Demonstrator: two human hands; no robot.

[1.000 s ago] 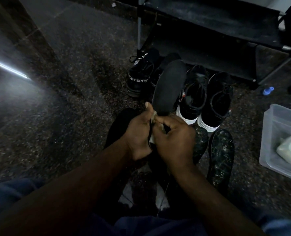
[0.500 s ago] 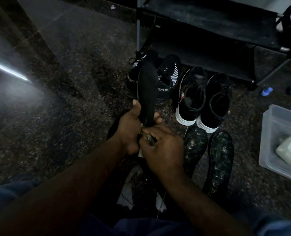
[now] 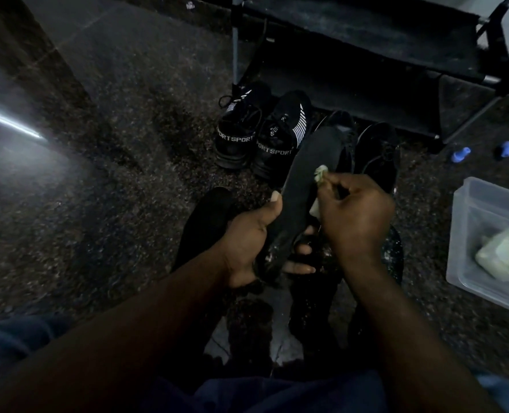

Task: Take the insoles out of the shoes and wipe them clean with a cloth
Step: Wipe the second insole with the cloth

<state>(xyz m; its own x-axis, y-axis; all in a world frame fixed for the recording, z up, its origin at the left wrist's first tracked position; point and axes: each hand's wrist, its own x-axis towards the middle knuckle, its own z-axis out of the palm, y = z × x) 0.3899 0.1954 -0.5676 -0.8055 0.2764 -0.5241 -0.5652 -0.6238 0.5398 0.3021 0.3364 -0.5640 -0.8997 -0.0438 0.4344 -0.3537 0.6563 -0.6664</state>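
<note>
Insole, black: left hand grips its near end, thumb on top. Cloth: pinched in right hand, against the insole's middle. Likely best wiped in firm lengthwise strokes.

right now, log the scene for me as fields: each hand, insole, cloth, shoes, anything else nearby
left hand: grips the near end of the black insole, thumb along its edge
right hand: pinches a pale cloth against the insole's upper face
insole: held off the floor, far end pointing toward the shoes
shoes: SPORT pair and a second black pair, beside the shoe rack
also: another dark insole lies left of the left hand
box: clear plastic box at right, folded cloth inside
</note>
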